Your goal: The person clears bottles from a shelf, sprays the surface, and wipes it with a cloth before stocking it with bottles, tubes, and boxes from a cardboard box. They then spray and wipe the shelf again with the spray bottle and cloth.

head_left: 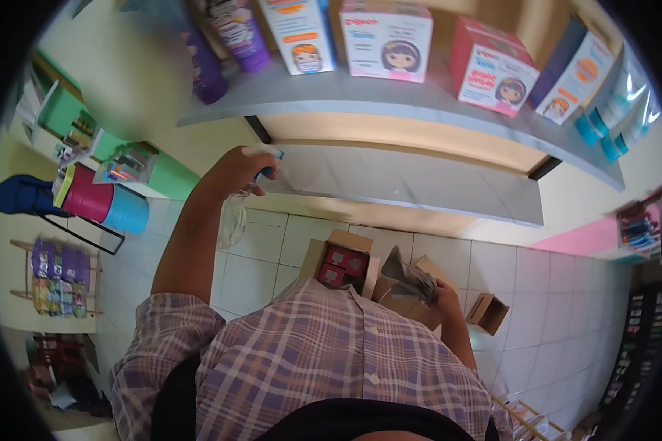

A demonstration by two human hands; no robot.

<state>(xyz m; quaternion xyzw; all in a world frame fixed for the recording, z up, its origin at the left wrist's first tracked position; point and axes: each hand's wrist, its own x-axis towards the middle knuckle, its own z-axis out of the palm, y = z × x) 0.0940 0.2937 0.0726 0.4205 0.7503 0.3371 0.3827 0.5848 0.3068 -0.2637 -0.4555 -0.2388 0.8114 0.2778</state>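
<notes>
My left hand (235, 173) is wrapped round the neck of a clear spray bottle (232, 222) with a white and blue trigger head. It holds the bottle upright in front of the left end of the lower grey shelf (404, 180). Lower and to the right, my right hand (443, 301) grips a crumpled grey cloth (412, 281). The cloth hangs above an open cardboard box, apart from the shelf. My right fingers are partly hidden by the cloth.
On the upper shelf (390, 95) stand several boxes, purple tubes (235, 37) and teal-capped bottles (603, 121). A carton (312, 259) with red packs and a small brown box (488, 313) are on the tiled floor. Pink and blue tubs (88, 192) stand at left.
</notes>
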